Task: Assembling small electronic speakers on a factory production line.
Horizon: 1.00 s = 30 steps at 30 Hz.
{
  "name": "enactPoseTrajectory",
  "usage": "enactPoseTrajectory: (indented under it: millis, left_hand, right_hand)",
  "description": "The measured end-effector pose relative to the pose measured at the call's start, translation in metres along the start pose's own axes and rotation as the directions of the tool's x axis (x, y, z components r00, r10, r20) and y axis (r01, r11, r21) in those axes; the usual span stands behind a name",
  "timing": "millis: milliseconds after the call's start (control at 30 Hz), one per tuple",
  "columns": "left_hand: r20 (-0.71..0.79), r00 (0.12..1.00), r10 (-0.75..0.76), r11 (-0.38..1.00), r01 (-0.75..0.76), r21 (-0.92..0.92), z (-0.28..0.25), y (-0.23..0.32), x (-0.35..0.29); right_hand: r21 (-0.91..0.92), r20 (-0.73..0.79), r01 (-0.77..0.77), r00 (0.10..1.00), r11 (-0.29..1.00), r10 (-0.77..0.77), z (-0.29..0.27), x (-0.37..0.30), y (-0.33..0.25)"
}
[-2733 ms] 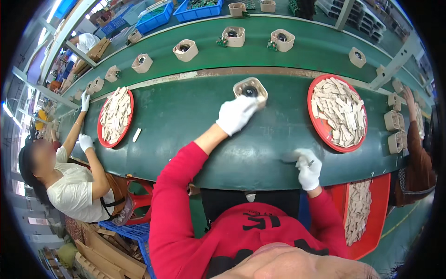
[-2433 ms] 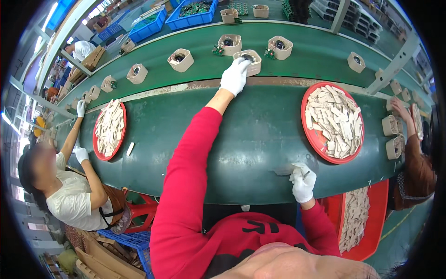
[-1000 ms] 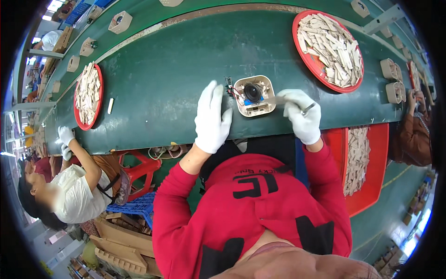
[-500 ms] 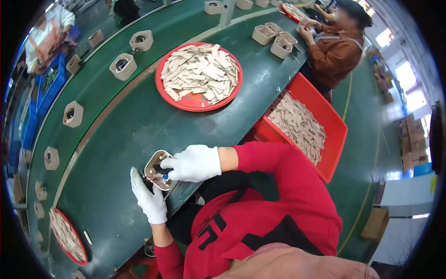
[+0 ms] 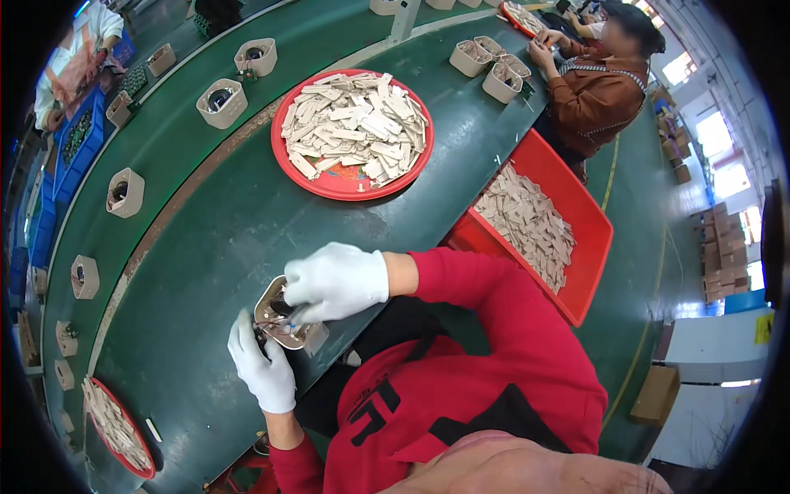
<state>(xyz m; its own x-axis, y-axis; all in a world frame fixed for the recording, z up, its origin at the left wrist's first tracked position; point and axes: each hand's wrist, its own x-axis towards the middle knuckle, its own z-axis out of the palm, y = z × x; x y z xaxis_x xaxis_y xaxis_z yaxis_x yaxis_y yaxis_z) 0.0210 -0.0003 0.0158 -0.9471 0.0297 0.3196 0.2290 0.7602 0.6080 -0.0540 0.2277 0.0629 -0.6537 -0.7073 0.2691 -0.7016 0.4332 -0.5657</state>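
A beige plastic housing (image 5: pixel 280 306) with an open top rests on the green table in front of me. Inside it are a round black part and thin wires. White-gloved, my left hand (image 5: pixel 262 362) grips the housing at its lower left side, where a small dark part shows between thumb and fingers. From the right, my right hand (image 5: pixel 337 284), also gloved, reaches over the opening. Its fingers are closed and point down into the housing; what they pinch is hidden.
Beyond my hands stands a red round tray (image 5: pixel 360 191) piled with flat beige strips. A red bin (image 5: pixel 588 222) of similar strips sits right, a smaller red tray (image 5: pixel 140 461) left. Several housings (image 5: pixel 222 103) line the belt (image 5: pixel 177 132). A co-worker (image 5: pixel 597 107) works at far right.
My right hand has lifted slightly and shifted over the housing. The left hand has moved a little down along its side. Housings on the belt have shifted slightly.
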Motion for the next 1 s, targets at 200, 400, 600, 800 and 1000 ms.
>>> enactPoseTrajectory:
  millis: [200, 400, 600, 800, 1000]
  left_hand:
    - [-0.009, 0.998, 0.061, 0.997, -0.06, 0.053, -0.014, 0.009, -0.016]
    - [0.069, 0.94, -0.335, 0.876, 0.337, -0.344, -0.018, 0.031, -0.028]
    - [0.312, 0.889, -0.335, -0.095, 0.297, -0.95, -0.028, 0.02, -0.037]
    - [0.367, 0.902, -0.226, -0.146, 0.341, -0.929, -0.029, -0.019, -0.053]
    - [0.221, 0.823, -0.524, 0.498, 0.506, -0.704, -0.036, 0.021, -0.03]
  right_hand:
    - [-0.122, 0.173, -0.044, 0.983, 0.992, 0.065, 0.024, 0.001, -0.007]
    - [0.008, -0.046, -0.15, 0.988, 0.989, 0.15, 0.04, -0.005, 0.0]
    - [0.066, -0.278, -0.001, 0.96, 0.998, 0.019, 0.032, 0.018, 0.037]
    - [0.208, -0.137, -0.132, 0.977, 0.969, 0.163, 0.054, 0.006, 0.02]
    - [0.263, -0.178, -0.159, 0.961, 0.952, 0.21, 0.064, 0.002, 0.013]
